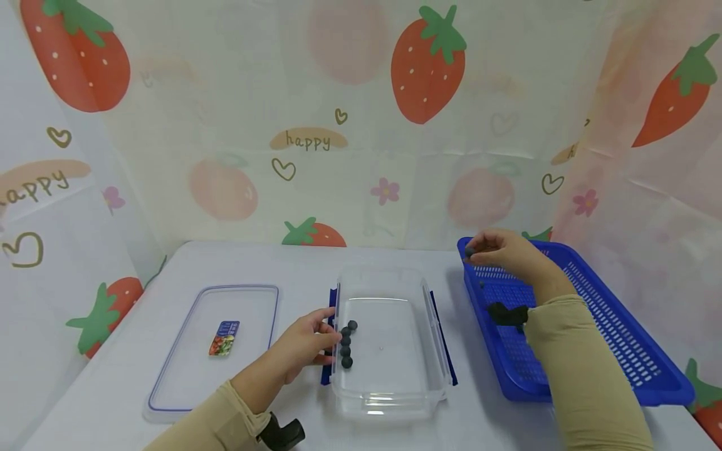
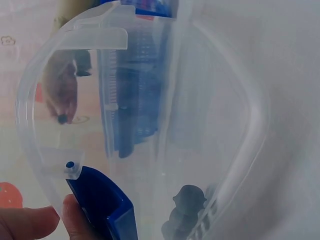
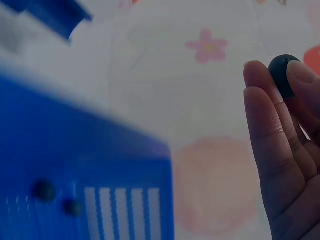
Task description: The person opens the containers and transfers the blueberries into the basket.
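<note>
My left hand [image 1: 309,343] grips the left wall of a clear plastic container [image 1: 395,351], beside its blue latch [image 2: 102,200]. Several dark blueberries [image 1: 346,351] lie in a row inside, along that wall. Up over the far left corner of a blue basket [image 1: 510,391], my right hand [image 1: 504,254] pinches one blueberry [image 3: 281,75] between thumb and fingertips. Down in the basket sit more blueberries [image 3: 44,190], small and blurred in the right wrist view. The right forearm hides part of the basket.
Left of the container lies a clear lid [image 1: 186,376] with a blue-edged seal and a colourful label [image 1: 224,338]. Another blue latch [image 1: 444,338] sticks out on the container's right side. A strawberry-print cloth [image 1: 361,188] hangs behind the white table [image 1: 304,263].
</note>
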Tool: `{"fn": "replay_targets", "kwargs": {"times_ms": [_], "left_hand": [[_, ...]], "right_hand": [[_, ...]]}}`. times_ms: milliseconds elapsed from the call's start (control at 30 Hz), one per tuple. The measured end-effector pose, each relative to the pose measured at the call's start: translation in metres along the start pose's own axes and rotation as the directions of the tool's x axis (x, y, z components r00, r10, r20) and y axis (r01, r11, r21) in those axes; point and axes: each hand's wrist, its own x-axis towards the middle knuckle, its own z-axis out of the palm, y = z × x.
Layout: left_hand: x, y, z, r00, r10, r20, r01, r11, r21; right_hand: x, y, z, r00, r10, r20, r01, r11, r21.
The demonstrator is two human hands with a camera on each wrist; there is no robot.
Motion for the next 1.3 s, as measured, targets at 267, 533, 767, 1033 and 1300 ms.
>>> {"fn": "replay_targets", "kwargs": {"times_ms": [267, 533, 767, 1033, 1300], "left_hand": [[0.001, 0.000, -0.003, 0.999, -0.016, 0.028, 0.017, 0.999, -0.036], [0.002, -0.001, -0.005, 0.998, -0.036, 0.052, 0.040, 0.996, -0.079], [0.002, -0.001, -0.005, 0.998, -0.041, 0.053, 0.046, 0.995, -0.084], [0.001, 0.001, -0.003, 0.997, -0.049, 0.060, 0.054, 0.995, -0.085], [0.003, 0.000, -0.003, 0.998, -0.037, 0.044, 0.041, 0.996, -0.084]], "right_hand": [[-0.021, 0.038, -0.019, 0.994, 0.107, -0.024, -0.107, 0.994, -0.023], [-0.025, 0.065, -0.021, 0.988, 0.152, -0.017, -0.152, 0.988, -0.021], [-0.026, 0.078, -0.020, 0.982, 0.189, 0.008, -0.189, 0.980, 0.061], [-0.030, 0.087, -0.020, 0.980, 0.194, 0.048, -0.197, 0.978, 0.073], [-0.030, 0.090, -0.021, 0.978, 0.205, 0.048, -0.209, 0.970, 0.122]]}}
